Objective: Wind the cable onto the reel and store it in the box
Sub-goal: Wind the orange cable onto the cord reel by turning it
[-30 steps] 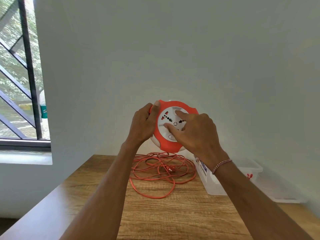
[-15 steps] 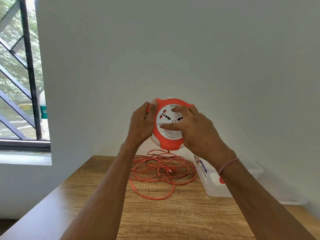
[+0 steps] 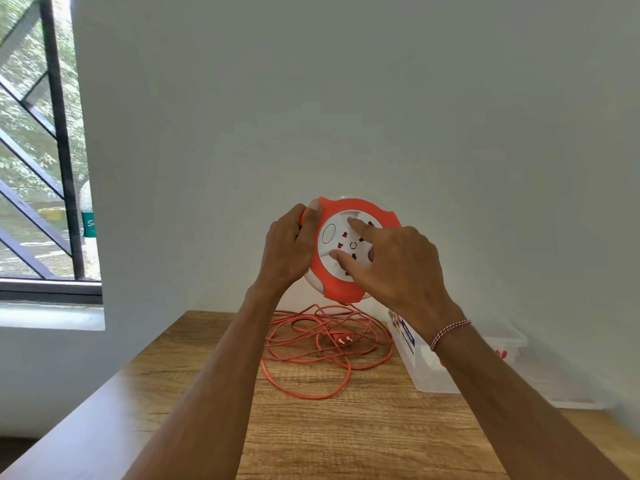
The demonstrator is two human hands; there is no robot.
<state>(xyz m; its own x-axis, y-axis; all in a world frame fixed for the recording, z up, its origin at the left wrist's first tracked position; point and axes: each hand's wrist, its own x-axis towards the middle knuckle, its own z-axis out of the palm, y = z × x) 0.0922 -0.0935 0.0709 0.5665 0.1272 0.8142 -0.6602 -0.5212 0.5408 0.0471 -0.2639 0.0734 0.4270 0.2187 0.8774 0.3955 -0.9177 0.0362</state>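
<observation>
I hold a round orange and white cable reel [image 3: 341, 285] upright in the air above the table. My left hand [image 3: 289, 247] grips its left rim, thumb over the top edge. My right hand [image 3: 391, 261] lies on the white socket face, fingers spread and pressing into it. From the reel's underside the orange cable [image 3: 311, 355] drops to a loose tangle of loops on the wooden table [image 3: 346, 438], with the plug [image 3: 341, 339] lying in the middle. A clear plastic box [image 3: 426, 372] stands open on the right, partly behind my right forearm.
A clear lid [image 3: 571, 393] lies flat to the right of the box, against the white wall. A barred window [image 3: 59, 150] is at the left. The table's left edge runs diagonally towards me.
The white socket face has turned on the reel: its oval button went from the bottom to the upper left. My right hand shifted its fingers across the face. The reel stayed in my left hand.
</observation>
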